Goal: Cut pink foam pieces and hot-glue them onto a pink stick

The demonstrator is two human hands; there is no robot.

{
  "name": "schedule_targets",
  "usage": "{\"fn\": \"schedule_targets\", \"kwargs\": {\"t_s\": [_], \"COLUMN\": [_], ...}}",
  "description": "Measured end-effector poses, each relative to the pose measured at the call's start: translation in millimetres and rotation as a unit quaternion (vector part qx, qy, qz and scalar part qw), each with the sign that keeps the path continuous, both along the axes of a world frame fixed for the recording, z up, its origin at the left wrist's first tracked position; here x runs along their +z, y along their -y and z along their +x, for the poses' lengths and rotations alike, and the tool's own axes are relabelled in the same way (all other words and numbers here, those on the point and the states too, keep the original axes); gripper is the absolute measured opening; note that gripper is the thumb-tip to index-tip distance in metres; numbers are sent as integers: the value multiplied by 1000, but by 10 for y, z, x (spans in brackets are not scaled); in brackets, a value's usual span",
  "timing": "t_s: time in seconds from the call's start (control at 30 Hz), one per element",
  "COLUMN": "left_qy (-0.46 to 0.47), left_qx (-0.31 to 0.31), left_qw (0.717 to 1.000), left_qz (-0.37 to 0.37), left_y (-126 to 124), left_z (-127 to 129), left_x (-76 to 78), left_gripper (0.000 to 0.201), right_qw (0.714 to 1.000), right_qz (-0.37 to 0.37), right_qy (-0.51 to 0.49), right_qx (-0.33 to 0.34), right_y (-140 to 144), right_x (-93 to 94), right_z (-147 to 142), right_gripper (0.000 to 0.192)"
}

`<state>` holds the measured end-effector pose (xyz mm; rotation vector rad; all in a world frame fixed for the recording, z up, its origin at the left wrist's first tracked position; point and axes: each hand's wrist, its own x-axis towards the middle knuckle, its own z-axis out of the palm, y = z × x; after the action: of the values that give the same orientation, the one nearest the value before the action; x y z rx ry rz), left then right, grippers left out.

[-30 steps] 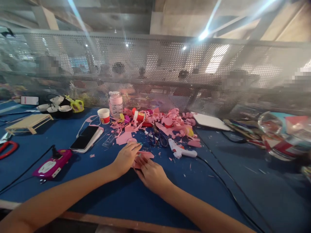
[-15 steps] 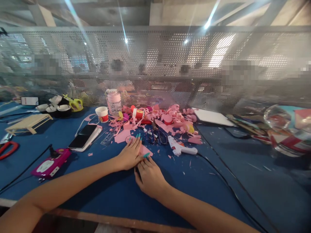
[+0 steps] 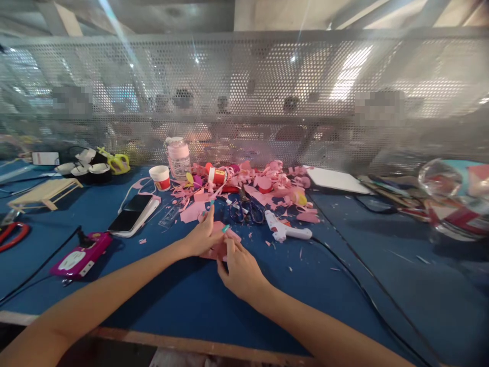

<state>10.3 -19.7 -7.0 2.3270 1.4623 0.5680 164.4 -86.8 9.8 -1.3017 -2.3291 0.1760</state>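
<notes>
A pink foam piece (image 3: 220, 243) lies on the blue table (image 3: 183, 300) in front of me, and both hands are on it. My left hand (image 3: 203, 236) pinches its left part, one teal-nailed finger raised. My right hand (image 3: 240, 269) grips its near right edge with thumb and fingers. A white glue gun (image 3: 284, 232) lies just right of the hands, its black cord running off to the right. Dark-handled scissors (image 3: 246, 212) lie beyond the piece.
A heap of pink scraps (image 3: 263, 189), a pink bottle (image 3: 179, 157) and a small cup (image 3: 159, 177) sit behind. A phone (image 3: 131, 213), a magenta device (image 3: 79, 255), a wooden frame (image 3: 44, 191) and red-handled pliers (image 3: 11, 235) lie left. A perforated metal screen (image 3: 244, 97) closes the back.
Both hands lay flat pressing the pink piece on the table; now the fingers have curled and pinch it, lifting its edge slightly. The view has shifted a little.
</notes>
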Motion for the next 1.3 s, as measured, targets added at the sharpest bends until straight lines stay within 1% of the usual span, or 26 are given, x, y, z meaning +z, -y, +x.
{"fn": "schedule_targets", "kwargs": {"t_s": [0.07,0.23,0.3,0.4,0.5,0.57,0.67,0.73,0.83,1.0,1.2,1.3], "left_qy": [-9,-110,-151,-201,-227,-221,-184,-166,-166,-188,-177,-175], "left_qx": [4,-45,-37,-10,8,39,108,133,142,143,165,159], "left_qw": [1000,989,983,975,968,969,972,973,974,971,970,971], "left_qz": [17,86,99,98,102,104,99,88,64,35,25,28], "left_y": [12,31,37,48,48,28,-26,-65,-113,-183,-292,-306], "left_z": [-36,-45,-7,76,167,221,269,271,244,219,213,194], "left_x": [-16,-32,1,56,37,-26,-132,-166,-144,-58,-39,-29], "left_gripper": [66,55,52,45,40,42,57,67,75,77,82,82], "right_qw": [1000,1000,999,999,999,999,999,999,999,1000,999,999], "right_qz": [-7,-2,-5,-14,-22,-23,-23,-22,-23,-18,-11,4], "right_qy": [14,28,32,36,38,42,47,46,37,24,39,37], "right_qx": [0,-6,-2,2,4,3,2,6,10,7,1,-1], "right_y": [7,15,16,17,21,26,31,31,22,6,0,-18], "right_x": [-17,-55,-56,-46,-38,-39,-43,-44,-44,-61,-76,-81], "right_z": [-12,-18,-15,-19,-34,-45,-53,-49,-37,-33,-48,-44], "right_gripper": [35,39,44,52,53,51,53,54,52,54,57,53]}}
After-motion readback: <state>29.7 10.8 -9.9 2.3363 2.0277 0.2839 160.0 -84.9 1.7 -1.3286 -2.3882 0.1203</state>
